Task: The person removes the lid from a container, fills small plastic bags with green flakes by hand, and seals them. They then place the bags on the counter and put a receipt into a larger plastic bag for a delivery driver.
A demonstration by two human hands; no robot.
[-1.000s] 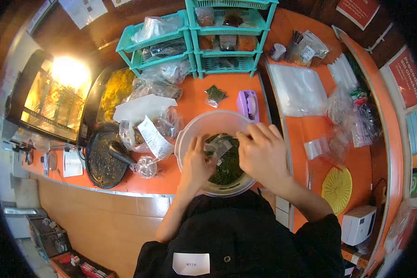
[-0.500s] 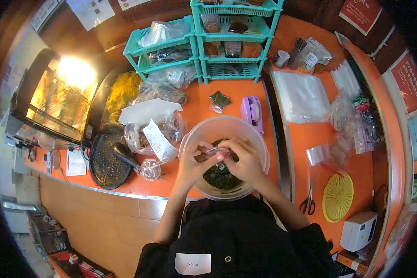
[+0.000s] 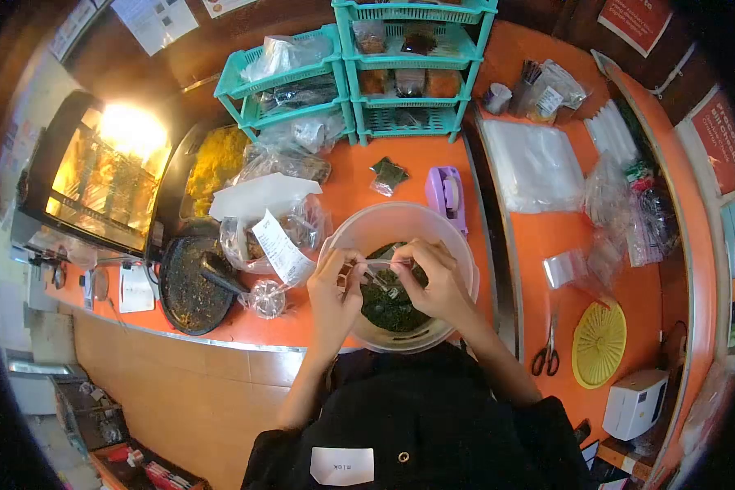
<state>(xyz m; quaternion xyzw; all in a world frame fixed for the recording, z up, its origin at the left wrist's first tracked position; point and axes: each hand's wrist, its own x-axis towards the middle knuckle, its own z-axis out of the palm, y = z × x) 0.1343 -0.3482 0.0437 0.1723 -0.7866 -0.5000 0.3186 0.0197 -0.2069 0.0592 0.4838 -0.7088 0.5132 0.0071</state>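
Two hands pinch a clear bag above dark green contents

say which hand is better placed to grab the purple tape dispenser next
Right, likely: the purple tape dispenser sits beyond the tub, nearer the right hand. Both hands hold the clear bag; the left hand could keep it.
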